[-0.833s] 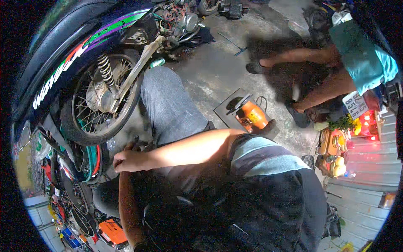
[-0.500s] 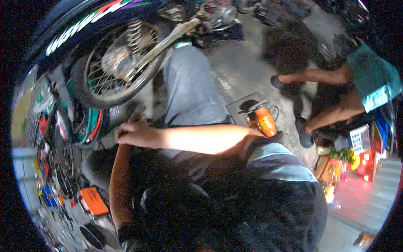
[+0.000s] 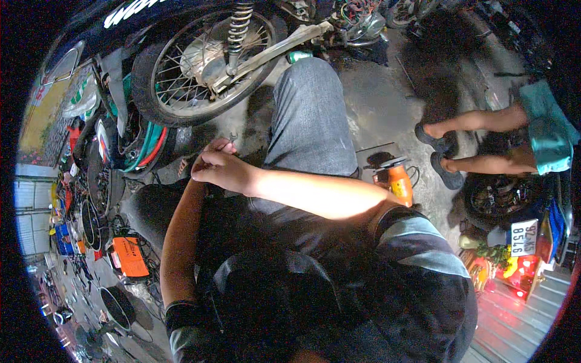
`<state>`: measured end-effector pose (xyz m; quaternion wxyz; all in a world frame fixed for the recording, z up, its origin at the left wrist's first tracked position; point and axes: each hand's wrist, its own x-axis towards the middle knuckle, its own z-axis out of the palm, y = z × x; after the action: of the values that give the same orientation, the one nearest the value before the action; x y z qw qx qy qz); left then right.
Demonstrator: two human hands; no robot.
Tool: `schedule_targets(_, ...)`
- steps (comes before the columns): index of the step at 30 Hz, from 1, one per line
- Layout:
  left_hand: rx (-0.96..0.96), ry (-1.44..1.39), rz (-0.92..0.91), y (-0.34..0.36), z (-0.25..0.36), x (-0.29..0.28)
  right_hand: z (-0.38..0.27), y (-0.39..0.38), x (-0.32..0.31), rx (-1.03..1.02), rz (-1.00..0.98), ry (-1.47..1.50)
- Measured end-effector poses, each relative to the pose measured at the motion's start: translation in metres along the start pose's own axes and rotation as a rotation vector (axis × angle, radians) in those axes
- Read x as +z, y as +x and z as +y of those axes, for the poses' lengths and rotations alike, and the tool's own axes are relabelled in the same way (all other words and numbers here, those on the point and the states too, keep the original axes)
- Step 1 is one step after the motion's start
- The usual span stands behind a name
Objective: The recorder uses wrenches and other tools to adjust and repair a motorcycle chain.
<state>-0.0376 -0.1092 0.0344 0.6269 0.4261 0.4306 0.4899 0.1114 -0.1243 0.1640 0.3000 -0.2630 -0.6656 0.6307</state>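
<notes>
Grey metal wrench (image 3: 232, 138), small, fork-ended, partly hidden by overlapping, curled hands (image 3: 226, 172); exact grip unclear.

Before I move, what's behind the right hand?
Behind the right hand, part of the left hand shows, with the open end of what looks like a small wrench poking past it. The rest of both is covered, so the grip can't be seen.

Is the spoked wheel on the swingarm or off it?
On: the spoked wheel has its hub at the end of the pale swingarm, beside the coil shock.
</notes>
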Motion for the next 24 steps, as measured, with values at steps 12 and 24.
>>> schedule_targets(12,0.350,-0.103,0.016,-0.019,0.017,0.023,-0.004,-0.004,0.004,0.081,-0.036,0.052)
schedule_targets(24,0.511,0.269,0.082,0.007,0.002,0.019,-0.014,-0.007,0.004,0.088,-0.072,0.286)
